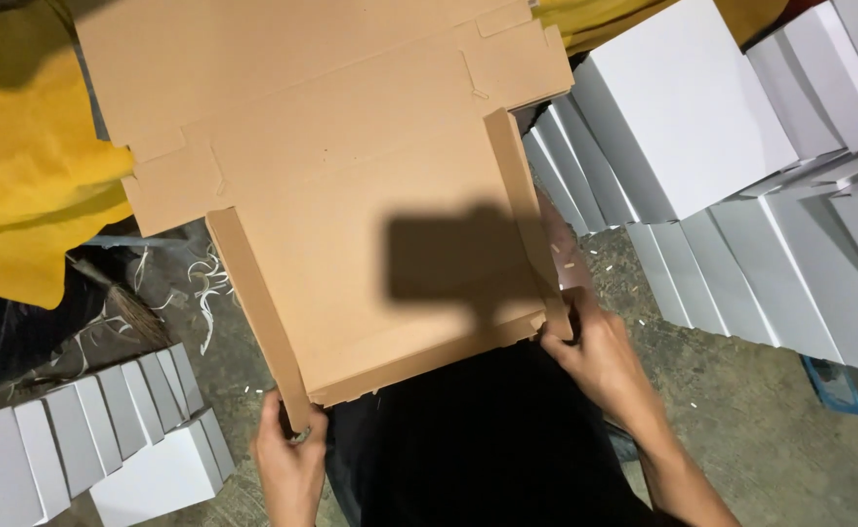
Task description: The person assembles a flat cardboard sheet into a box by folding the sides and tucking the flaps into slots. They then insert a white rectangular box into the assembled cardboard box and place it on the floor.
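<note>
Below, the left hand (290,459) and right hand (593,344) each pinch a near corner of a flat brown die-cut cardboard box blank (351,185), apparently at its folded side flaps; the blank extends away over the lap, between stacks of white boxes (702,107).

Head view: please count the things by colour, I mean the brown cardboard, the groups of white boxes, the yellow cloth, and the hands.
Brown flat cardboard sheet: 1
Groups of white boxes: 2, one at the lower left, one at the right
Yellow cloth: 1
Hands: 2, left hand and right hand, each gripping a near corner of the sheet
Total: 6
</note>
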